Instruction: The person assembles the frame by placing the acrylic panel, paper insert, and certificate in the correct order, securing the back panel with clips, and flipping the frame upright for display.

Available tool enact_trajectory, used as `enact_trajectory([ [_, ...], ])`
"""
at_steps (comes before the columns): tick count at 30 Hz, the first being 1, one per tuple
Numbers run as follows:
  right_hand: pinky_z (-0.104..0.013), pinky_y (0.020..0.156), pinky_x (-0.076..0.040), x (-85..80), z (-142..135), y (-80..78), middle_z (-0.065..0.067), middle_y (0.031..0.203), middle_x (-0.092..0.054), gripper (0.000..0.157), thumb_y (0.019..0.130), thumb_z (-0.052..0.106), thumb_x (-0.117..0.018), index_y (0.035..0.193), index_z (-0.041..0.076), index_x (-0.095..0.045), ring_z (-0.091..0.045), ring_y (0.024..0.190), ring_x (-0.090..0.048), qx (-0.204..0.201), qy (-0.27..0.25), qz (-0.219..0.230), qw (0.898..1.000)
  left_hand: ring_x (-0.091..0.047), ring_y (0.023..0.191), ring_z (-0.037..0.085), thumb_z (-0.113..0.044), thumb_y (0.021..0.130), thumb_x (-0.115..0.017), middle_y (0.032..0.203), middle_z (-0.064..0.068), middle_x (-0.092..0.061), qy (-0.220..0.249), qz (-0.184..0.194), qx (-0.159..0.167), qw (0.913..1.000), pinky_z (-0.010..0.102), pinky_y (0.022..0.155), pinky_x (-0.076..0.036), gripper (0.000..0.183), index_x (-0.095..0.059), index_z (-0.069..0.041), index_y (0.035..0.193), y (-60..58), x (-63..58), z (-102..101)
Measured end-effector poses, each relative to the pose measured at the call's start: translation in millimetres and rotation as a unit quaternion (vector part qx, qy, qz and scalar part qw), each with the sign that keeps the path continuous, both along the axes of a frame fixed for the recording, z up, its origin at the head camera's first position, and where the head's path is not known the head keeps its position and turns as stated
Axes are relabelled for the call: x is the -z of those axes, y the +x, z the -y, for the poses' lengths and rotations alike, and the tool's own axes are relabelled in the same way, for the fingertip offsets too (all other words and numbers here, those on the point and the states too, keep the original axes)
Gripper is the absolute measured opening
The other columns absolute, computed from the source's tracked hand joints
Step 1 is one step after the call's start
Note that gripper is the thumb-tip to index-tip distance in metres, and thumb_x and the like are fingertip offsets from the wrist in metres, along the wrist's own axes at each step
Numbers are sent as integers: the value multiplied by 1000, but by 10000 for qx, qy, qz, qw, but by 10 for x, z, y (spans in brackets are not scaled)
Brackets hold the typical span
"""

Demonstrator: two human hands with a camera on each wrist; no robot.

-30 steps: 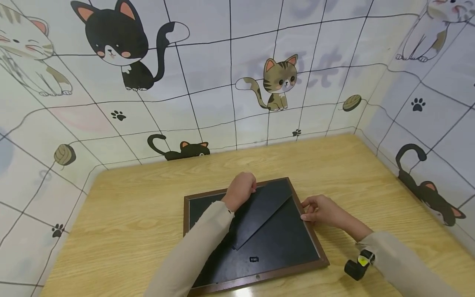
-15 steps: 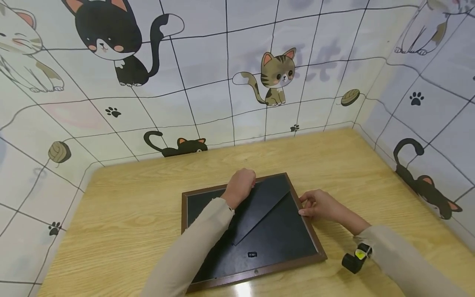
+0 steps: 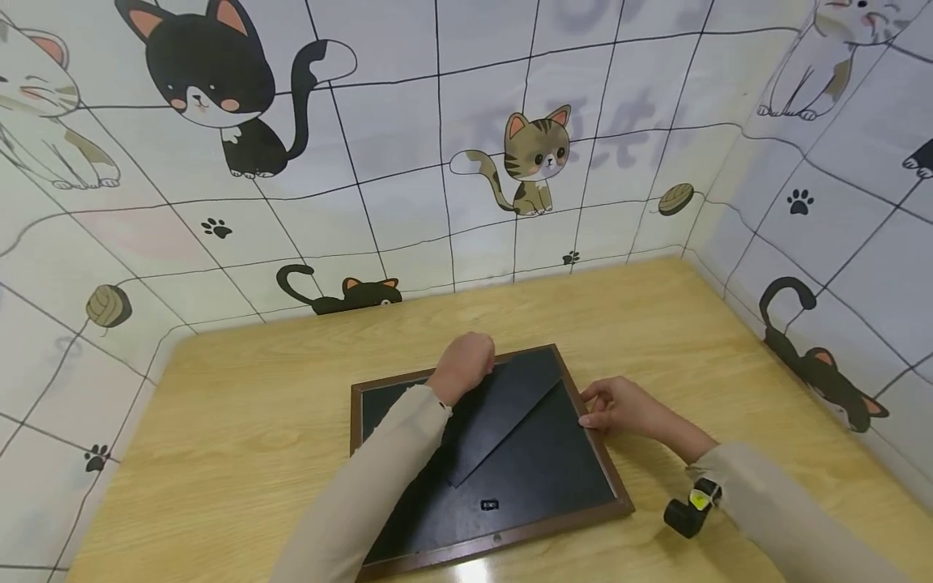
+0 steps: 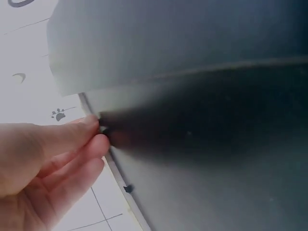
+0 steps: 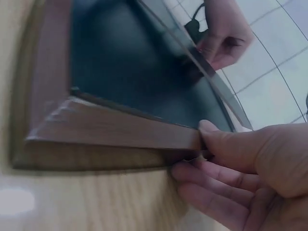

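Note:
A brown picture frame (image 3: 564,525) lies with its back upward, showing a black backing board (image 3: 543,465). A black easel stand (image 3: 503,409) slants across the board. At the far edge, my left hand (image 3: 464,366) is bent over the frame. In the left wrist view its thumb and fingertips pinch a small dark tab (image 4: 103,129) at the board's edge; another dark tab (image 4: 128,188) sits farther along. My right hand (image 3: 627,407) grips the frame's right side, thumb on top and fingers below, as the right wrist view shows.
Under the frame is a light wood table (image 3: 240,429). Walls with cat drawings (image 3: 538,162) enclose it at the back and both sides. A black wrist device (image 3: 688,510) hangs from my right sleeve. A small dark fitting (image 3: 489,504) sits on the board near the front.
The head view has shifted slightly. Both hands keep their places on the frame, with no clear movement of the frame on the table.

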State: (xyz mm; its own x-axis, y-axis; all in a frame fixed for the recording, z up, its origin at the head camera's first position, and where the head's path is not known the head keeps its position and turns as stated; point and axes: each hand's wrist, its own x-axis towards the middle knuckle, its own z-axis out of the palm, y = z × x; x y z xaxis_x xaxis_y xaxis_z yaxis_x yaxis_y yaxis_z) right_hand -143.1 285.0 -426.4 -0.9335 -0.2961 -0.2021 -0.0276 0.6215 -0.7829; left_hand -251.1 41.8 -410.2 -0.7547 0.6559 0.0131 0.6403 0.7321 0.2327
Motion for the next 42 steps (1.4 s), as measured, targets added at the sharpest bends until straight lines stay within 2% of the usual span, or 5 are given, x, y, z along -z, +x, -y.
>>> enact_trajectory([
  [8, -31, 55, -49, -72, -73, -92, -4, 73, -62, 44, 79, 12, -72, 111, -13, -55, -19, 61, -59, -12, 228, -1, 9997, -59, 74, 12, -14, 88, -61, 90, 3, -65, 424, 1000, 307, 9936, 27, 68, -48, 14, -69, -6, 98, 119, -4, 207],
  [17, -35, 59, -54, -185, 1, -313, -11, 80, -62, 41, 86, 16, -64, 113, -14, -55, -24, 67, -64, 315, -15, 14, 9995, -58, 67, 10, -17, 88, -62, 84, 5, -66, 709, 1836, 484, 9792, 24, 61, -47, 28, -61, -2, 112, 414, -55, 371],
  [23, -37, 61, -54, -206, 65, -375, -17, 87, -64, 39, 89, 15, -61, 112, -16, -54, -26, 71, -65, 440, -128, 104, 9989, -58, 84, 17, -33, 81, -70, 101, 9, -60, 680, 1690, 199, 9831, 28, 70, -48, 56, -53, -1, 124, 640, -62, 411],
  [32, -38, 61, -54, -309, 105, -415, -11, 75, -63, 27, 88, 12, -61, 101, -12, -61, -27, 67, -63, 419, -149, -264, 9987, -48, 81, 17, -44, 66, -80, 101, 8, -49, 462, 442, -466, 9969, 28, 64, -47, 74, -49, -5, 122, 902, 7, 377],
  [42, -35, 63, -54, -667, 273, -384, -10, 76, -62, 26, 87, 15, -64, 96, -9, -62, -24, 69, -63, 389, -303, -568, 9972, -48, 86, 17, -36, 67, -80, 105, 7, -48, 1370, 623, -996, 9836, 27, 61, -47, 75, -45, -5, 126, 965, -3, 494],
])
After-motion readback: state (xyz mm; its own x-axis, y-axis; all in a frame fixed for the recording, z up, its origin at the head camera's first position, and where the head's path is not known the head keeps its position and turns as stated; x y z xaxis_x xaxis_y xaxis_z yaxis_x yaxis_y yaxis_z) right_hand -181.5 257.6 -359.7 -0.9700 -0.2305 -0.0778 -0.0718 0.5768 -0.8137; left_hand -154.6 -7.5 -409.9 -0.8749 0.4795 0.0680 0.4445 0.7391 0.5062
